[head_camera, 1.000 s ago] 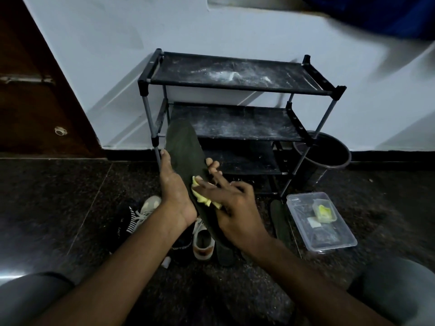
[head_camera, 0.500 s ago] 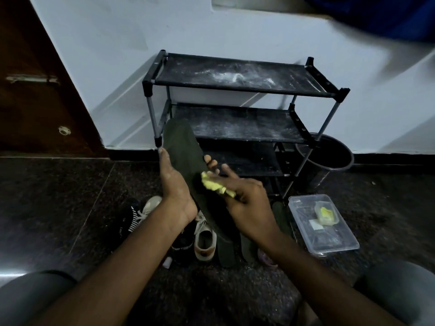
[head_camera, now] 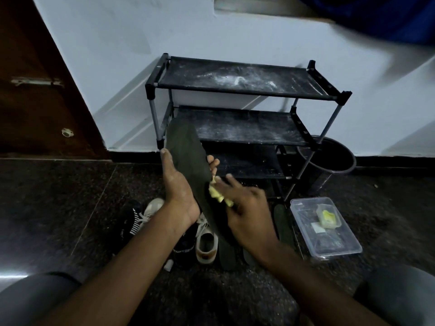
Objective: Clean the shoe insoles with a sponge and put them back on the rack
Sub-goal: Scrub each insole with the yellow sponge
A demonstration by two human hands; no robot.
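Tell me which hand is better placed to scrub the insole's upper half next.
Right. The right hand holds the yellow sponge against the dark insole, while the left hand is busy gripping that insole by its edges.

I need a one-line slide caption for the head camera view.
Left hand holds a dark insole; right hand presses a yellow sponge to it, before a rack.

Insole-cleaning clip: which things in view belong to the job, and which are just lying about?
Job: dark insole in the left hand; yellow sponge gripped by the right hand; floor insoles; shoe rack.
Lying about: sneakers; clear plastic box; dark bucket.
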